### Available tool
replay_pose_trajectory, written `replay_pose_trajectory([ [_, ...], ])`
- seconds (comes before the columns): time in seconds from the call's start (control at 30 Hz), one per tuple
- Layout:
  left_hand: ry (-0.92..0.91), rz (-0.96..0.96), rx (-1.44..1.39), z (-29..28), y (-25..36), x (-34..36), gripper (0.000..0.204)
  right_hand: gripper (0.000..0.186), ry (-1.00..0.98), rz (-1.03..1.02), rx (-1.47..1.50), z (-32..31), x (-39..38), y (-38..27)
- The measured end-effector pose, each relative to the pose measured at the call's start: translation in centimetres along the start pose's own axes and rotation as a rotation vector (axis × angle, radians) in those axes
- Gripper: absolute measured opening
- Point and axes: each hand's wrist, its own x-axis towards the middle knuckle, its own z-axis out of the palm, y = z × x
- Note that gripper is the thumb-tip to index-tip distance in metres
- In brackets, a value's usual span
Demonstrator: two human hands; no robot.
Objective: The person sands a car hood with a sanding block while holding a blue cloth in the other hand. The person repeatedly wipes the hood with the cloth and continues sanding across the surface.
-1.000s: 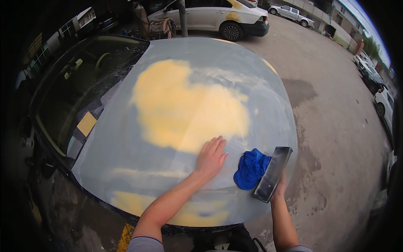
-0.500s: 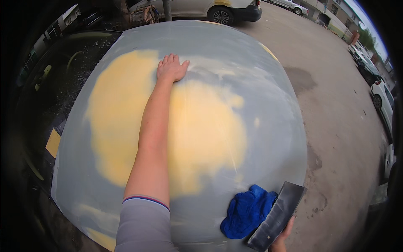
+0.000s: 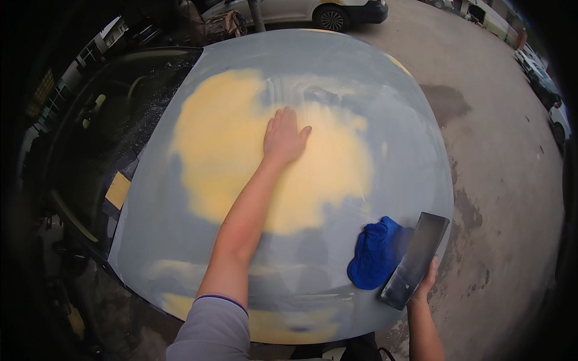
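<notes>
My left hand (image 3: 285, 135) lies flat on a car hood (image 3: 150, 210), fingers extended, over a pale yellow patch (image 3: 211, 162) in the grey surface. My right hand (image 3: 425, 280), at the hood's right edge, grips a long dark rectangular block (image 3: 415, 259), probably a sanding block, tilted and partly hiding the fingers. A crumpled blue cloth (image 3: 376, 253) lies on the hood just left of the block.
A dark windscreen (image 3: 90, 144) with a yellow square sheet (image 3: 118, 189) near its base borders the hood on the left. Behind stand a white car (image 3: 349, 9), a pole (image 3: 257, 18) and clutter. More cars (image 3: 536, 72) line the right side of the concrete ground (image 3: 500, 180).
My left hand first slid far up the hood from its lower middle, then came back slightly toward me. The view has shifted with my head. My right hand keeps hold of the block.
</notes>
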Motion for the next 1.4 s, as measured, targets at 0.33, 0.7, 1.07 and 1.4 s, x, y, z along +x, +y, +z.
replay_pose_trajectory([
  [0.33, 0.031, 0.068, -0.087, -3.7, 4.4, -21.2, 0.079, 0.066, -0.133, 0.068, 0.081, 0.2, 1.1, 0.0],
  [0.7, -0.149, 0.164, -0.089, -3.9, 6.1, -34.7, 0.086, 0.065, -0.023, 0.031, 0.019, 2.2, 0.5, -0.6],
  [1.07, -0.042, 0.045, -0.005, 2.2, 5.4, 8.8, 0.081, 0.076, 0.031, 0.055, -0.008, 0.7, -1.5, -0.5],
  [1.4, -0.152, 0.346, 0.071, 3.8, 3.8, 18.0, 0.076, 0.075, 0.106, 0.031, -0.087, 1.4, -2.0, -0.6],
])
